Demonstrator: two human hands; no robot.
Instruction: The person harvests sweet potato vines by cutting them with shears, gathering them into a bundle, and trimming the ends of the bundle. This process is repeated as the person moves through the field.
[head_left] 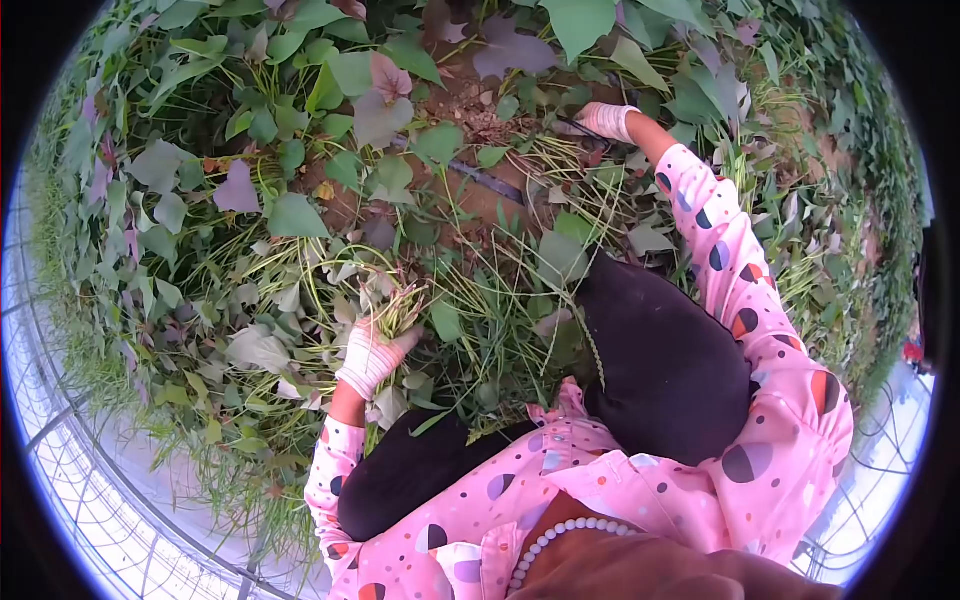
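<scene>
My left hand (370, 357), in a pale glove, is closed around a bunch of leafy vine stems (395, 308), their cut-looking ends pointing up and right. Farther forward, at the upper right, my right hand (606, 122) is also gloved, with its fingers curled low among the stems. A thin dark object (572, 128) shows at its fingertips; whether it is a tool or part of a hose cannot be made out. Beneath and left of that hand lie long, thin, loose-looking stems (545, 165) over the soil.
A black hose (488, 182) crosses the brown soil (470, 105) between the hands. Dense green and purple-tinged leaves (295, 215) surround them. My dark-trousered knee (665, 350) is bent close below the right arm. White sheeting with a frame (110, 510) curves along the lower left.
</scene>
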